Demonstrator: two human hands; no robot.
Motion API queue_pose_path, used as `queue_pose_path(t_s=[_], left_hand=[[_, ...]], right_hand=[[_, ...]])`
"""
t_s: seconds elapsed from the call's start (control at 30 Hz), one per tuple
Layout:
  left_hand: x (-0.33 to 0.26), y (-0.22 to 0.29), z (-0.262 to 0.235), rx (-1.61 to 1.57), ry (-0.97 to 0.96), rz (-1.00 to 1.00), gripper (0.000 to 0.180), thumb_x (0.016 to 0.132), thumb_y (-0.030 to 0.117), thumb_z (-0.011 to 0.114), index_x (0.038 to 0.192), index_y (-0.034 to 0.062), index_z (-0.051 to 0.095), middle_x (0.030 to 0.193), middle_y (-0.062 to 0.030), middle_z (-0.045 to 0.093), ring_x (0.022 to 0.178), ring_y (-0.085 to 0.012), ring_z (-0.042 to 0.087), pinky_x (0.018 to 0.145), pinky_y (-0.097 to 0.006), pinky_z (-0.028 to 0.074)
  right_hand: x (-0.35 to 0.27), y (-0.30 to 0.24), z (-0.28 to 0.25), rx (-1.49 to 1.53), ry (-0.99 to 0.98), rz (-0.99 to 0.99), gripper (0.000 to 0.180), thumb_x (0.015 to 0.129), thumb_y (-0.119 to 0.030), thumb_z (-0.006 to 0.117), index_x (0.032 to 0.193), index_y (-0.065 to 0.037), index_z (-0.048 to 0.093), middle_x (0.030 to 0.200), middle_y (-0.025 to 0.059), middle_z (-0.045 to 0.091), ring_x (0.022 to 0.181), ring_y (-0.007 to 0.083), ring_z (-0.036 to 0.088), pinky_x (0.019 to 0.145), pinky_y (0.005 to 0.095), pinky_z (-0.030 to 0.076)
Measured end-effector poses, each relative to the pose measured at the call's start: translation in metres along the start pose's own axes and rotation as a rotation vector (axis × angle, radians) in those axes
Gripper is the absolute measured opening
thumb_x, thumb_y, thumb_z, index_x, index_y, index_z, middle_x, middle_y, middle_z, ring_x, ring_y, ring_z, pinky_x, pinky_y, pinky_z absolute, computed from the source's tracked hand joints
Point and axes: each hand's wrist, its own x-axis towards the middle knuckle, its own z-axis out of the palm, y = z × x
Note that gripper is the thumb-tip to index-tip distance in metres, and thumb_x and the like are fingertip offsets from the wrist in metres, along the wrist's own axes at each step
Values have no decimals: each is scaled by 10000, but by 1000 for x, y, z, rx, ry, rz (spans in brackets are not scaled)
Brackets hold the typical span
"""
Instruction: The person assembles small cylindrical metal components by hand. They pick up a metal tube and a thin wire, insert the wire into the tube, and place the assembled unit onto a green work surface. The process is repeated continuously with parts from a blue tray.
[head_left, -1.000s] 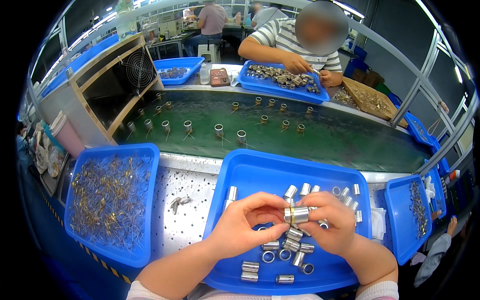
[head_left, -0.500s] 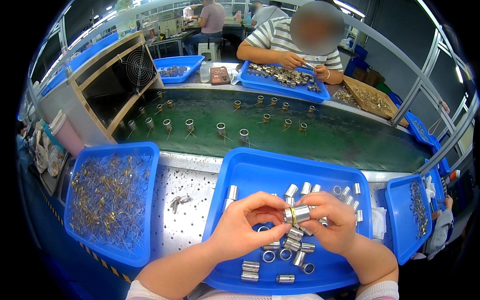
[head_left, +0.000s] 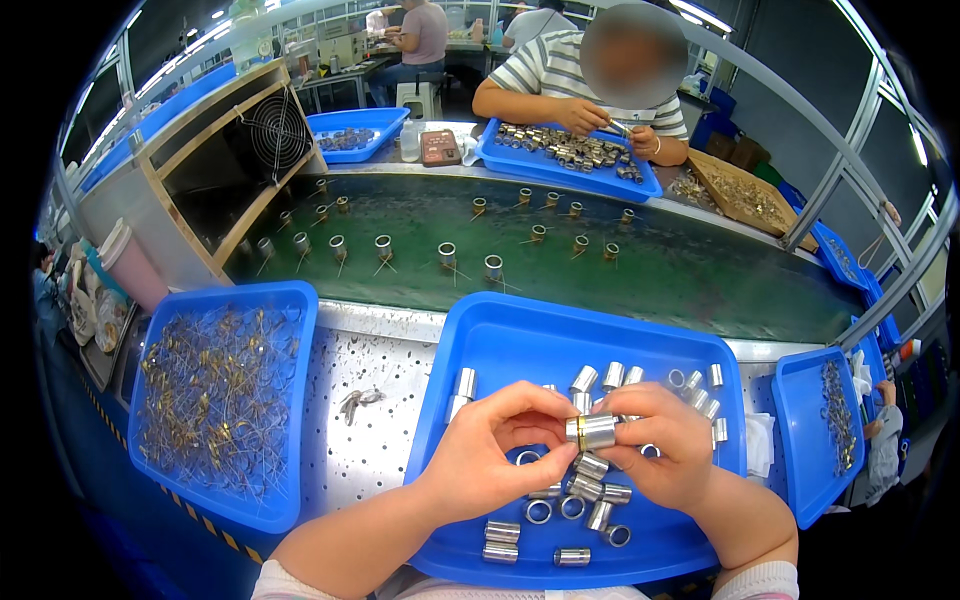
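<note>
here, small metal sleeve (head_left: 592,431) pinched between fingertips of left hand (head_left: 497,453) and right hand (head_left: 662,447), held just above middle blue tray (head_left: 520,335); loose metal sleeves (head_left: 560,500) scattered in tray beneath.

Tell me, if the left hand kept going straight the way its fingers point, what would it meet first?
The left hand points rightward at the small metal sleeve it already pinches; straight beyond that it would probably meet the right hand, though depth is unclear.
</note>
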Motion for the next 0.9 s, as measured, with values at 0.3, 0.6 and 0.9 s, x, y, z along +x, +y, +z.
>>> queue_pose_path(t_s=[0.3, 0.6, 0.9], left_hand=[[0, -1, 0, -1, 27, -68, 252, 743, 5, 651, 956, -13, 517, 945, -78, 549, 884, -138, 582, 816, -261, 482], [0, 1, 1, -49, 40, -131, 236, 759, 39, 656, 942, -2, 514, 928, -75, 556, 885, -138, 580, 832, -275, 475], [0, 2, 2, -67, 43, -126, 280, 763, 46, 663, 992, -13, 513, 949, -77, 555, 921, -145, 572, 844, -273, 470]], right_hand=[[-1, 0, 2, 9, -3, 20, 220, 631, -35, 740, 799, -33, 597, 866, 110, 622, 773, 247, 613, 660, 307, 489], [-6, 1, 3, 179, -11, 218, 163, 675, -32, 714, 803, -24, 614, 890, 121, 628, 799, 241, 618, 683, 302, 495], [-5, 1, 1, 191, -20, 242, 155, 690, -33, 708, 813, -21, 616, 928, 127, 623, 813, 240, 619, 700, 304, 494]])
